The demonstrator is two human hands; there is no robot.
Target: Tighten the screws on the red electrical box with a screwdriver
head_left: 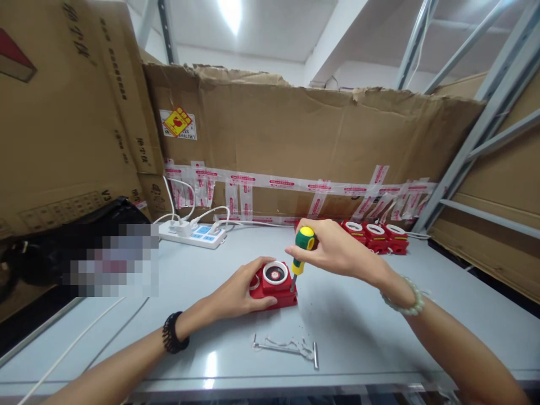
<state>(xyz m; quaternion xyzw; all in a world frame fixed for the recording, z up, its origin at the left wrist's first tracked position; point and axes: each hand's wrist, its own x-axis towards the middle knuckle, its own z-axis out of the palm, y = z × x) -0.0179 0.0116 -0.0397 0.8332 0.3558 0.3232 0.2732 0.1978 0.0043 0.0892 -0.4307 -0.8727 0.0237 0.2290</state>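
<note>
A red plastic device (276,291) with a white ring on top sits on the grey table (367,326). My left hand (239,291) grips its left side, fingers wrapped round it. My right hand (335,249) is closed round a green and yellow screwdriver (301,248), held upright with its tip down at the device's right front corner.
Several more red devices (375,235) stand in a row at the back right. A white power strip (192,234) with cables lies at the back left, beside a black bag (76,236). A small metal part and wire scraps (295,347) lie near the front edge. Cardboard walls surround the table.
</note>
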